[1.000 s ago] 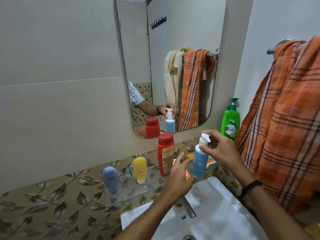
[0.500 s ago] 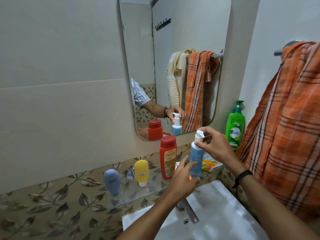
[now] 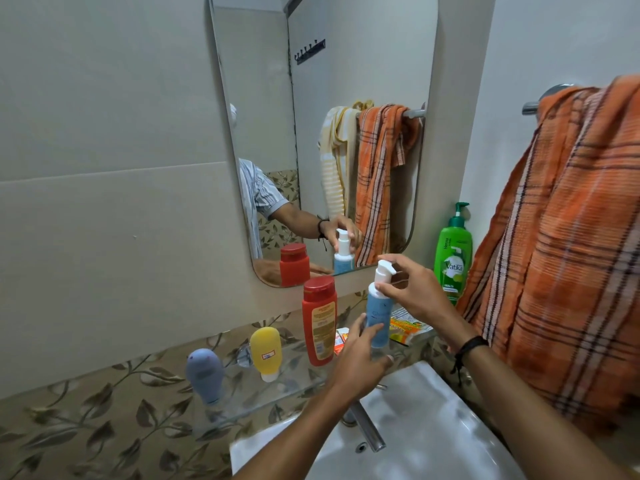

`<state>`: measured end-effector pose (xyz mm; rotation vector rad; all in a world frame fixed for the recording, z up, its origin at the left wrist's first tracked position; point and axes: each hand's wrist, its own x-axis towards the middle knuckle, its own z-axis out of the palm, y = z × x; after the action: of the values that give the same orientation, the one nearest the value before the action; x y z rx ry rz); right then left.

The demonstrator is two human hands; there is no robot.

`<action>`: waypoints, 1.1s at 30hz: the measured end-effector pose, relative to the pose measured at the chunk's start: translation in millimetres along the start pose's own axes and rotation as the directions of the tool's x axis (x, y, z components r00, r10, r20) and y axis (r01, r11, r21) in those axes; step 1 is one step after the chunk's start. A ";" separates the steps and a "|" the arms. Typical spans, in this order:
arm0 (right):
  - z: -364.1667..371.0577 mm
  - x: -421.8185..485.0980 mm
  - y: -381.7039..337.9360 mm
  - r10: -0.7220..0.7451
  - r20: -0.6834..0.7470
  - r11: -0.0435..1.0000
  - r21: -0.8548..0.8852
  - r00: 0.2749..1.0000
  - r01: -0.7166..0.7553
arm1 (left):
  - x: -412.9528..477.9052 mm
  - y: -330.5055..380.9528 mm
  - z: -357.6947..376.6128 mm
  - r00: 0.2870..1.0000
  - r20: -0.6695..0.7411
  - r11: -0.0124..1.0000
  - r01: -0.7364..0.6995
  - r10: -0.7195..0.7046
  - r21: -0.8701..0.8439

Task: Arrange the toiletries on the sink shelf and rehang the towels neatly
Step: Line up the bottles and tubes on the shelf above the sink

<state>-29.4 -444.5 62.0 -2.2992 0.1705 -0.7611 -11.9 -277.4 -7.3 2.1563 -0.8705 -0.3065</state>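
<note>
Since a second ago the blue pump bottle (image 3: 377, 313) is moving a little left, nearer to the red bottle (image 3: 319, 320). The right hand (image 3: 415, 292) is pinching it at the white pump neck. The left hand (image 3: 360, 358) is curling its fingers round the lower body. The bottle is standing upright at the glass shelf (image 3: 294, 386); if it is touching, I cannot tell. The placing step seems to be ending. Next both hands are needing to release gently, so nothing is tipping.

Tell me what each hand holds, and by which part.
Both hold the blue bottle. The left hand grips its lower body; the right hand pinches its neck, just under the white pump head.
</note>
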 end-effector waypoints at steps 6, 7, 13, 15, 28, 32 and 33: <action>-1.4 -1.7 8.6 0.005 0.070 0.993 0.117 0.998 -0.013 | 3.0 -1.4 2.8 1.000 -0.021 1.000 -0.007 0.007 -0.005; -3.0 -2.5 11.2 0.006 0.085 0.986 0.168 0.996 -0.020 | 3.1 -1.8 3.2 1.000 -0.022 1.000 -0.007 0.007 -0.010; -4.5 -5.1 38.5 0.183 -0.220 0.936 0.336 0.958 -0.102 | 5.9 -4.9 3.6 1.000 -0.028 1.000 -0.001 0.001 -0.007; -0.2 -0.8 47.8 0.199 -0.282 0.968 0.204 0.939 -0.144 | 7.5 -3.9 3.3 1.000 -0.028 1.000 -0.006 0.005 -0.004; -0.2 15.0 66.1 0.362 -0.545 0.919 0.072 0.757 -0.388 | 19.7 -2.5 8.0 0.999 -0.025 0.998 0.043 -0.042 0.041; -2.6 13.1 80.4 0.486 -0.494 0.861 0.129 0.721 -0.492 | 21.0 -2.9 8.2 0.999 -0.026 0.999 0.045 -0.044 0.032; -2.3 13.2 84.3 0.500 -0.478 0.854 0.135 0.722 -0.502 | 21.2 -3.1 8.4 0.999 -0.025 0.999 0.044 -0.043 0.031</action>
<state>-12.5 -513.2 14.1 -1.8617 0.9960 -1.0356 1.2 -295.1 -13.9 2.2056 -0.8202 -0.2891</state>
